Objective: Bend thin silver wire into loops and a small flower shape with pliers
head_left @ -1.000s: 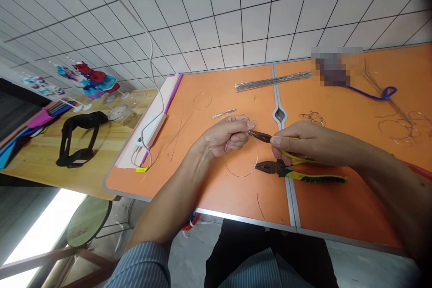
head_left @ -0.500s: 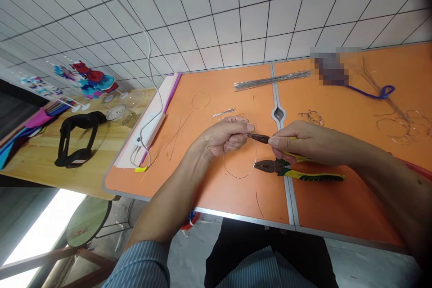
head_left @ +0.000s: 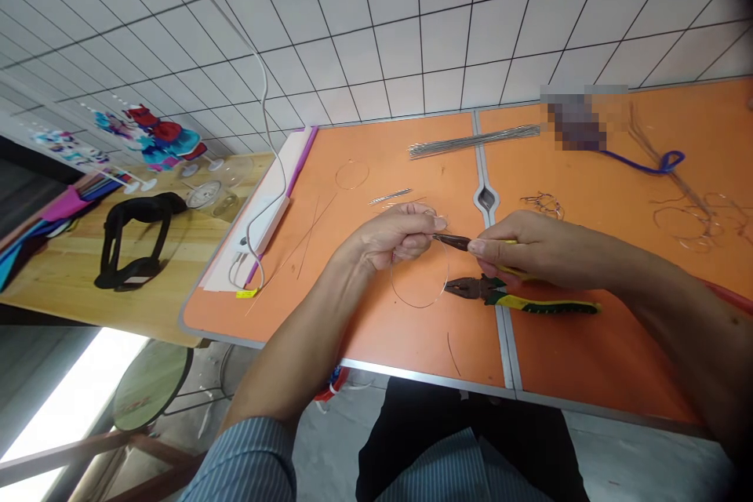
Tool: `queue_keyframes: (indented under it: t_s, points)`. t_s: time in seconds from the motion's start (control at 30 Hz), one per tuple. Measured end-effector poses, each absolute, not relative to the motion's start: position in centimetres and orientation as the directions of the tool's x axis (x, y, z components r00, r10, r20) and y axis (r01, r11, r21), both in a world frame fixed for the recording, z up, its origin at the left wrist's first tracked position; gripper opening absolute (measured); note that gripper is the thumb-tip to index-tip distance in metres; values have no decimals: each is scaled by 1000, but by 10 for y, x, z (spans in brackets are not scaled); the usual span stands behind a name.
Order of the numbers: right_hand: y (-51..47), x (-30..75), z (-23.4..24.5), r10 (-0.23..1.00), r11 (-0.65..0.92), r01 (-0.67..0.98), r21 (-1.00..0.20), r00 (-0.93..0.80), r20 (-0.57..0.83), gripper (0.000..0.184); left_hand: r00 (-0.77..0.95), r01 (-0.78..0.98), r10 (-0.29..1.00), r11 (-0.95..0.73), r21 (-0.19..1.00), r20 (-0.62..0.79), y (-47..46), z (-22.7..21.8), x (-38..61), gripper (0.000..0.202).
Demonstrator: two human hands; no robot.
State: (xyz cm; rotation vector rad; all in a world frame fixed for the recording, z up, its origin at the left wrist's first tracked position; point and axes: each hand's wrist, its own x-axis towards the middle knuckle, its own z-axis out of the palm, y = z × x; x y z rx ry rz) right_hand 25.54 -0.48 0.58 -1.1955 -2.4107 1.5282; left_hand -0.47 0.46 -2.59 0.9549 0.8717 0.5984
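My left hand [head_left: 405, 234] is closed on a thin wire ring [head_left: 419, 306], pinching it at the fingertips; the loop hangs below the fingers. In my right hand [head_left: 511, 245] is a pair of pliers [head_left: 452, 241] with dark jaws and yellow handles. Their tip meets the wire right at my left fingertips, though what exactly the jaws grip is too small to make out. Just below lies a second pair of pliers [head_left: 471, 289], with green and yellow handles, its jaws close to the ring's right side.
A bundle of straight wires [head_left: 471, 143] lies at the back of the orange table [head_left: 365, 329]. Short wire pieces [head_left: 391, 196] and a wire tangle [head_left: 544, 204] are near my hands. At left stand a white power strip [head_left: 264, 231] and a black frame [head_left: 138, 243].
Hardly anything differs. Both hands keep their grip at the same spot, and the view has shifted very slightly.
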Motion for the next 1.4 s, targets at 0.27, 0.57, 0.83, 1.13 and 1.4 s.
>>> queue_keyframes:
  t_s: [0.27,0.57,0.83,1.13,1.4]
  points:
    - [-4,255,12,636,274,603,-749,-698,-329,55,532,-104,776,456,884,-338,4,-26,-5,54]
    - [-3,251,25,655,328,687,-648,-660,-368,62,555,-100,763,457,884,-332,5,-26,-7,56]
    - [0,249,31,612,314,675,-668,-682,-402,62,555,-106,766,451,886,-324,4,-25,-7,57]
    - [-3,247,36,628,322,680,-659,-674,-389,65,556,-104,762,460,882,-332,4,-24,-6,55]
    - [-3,247,38,644,314,709,-632,-648,-407,65,551,-84,763,455,887,-339,3,-21,-4,51]
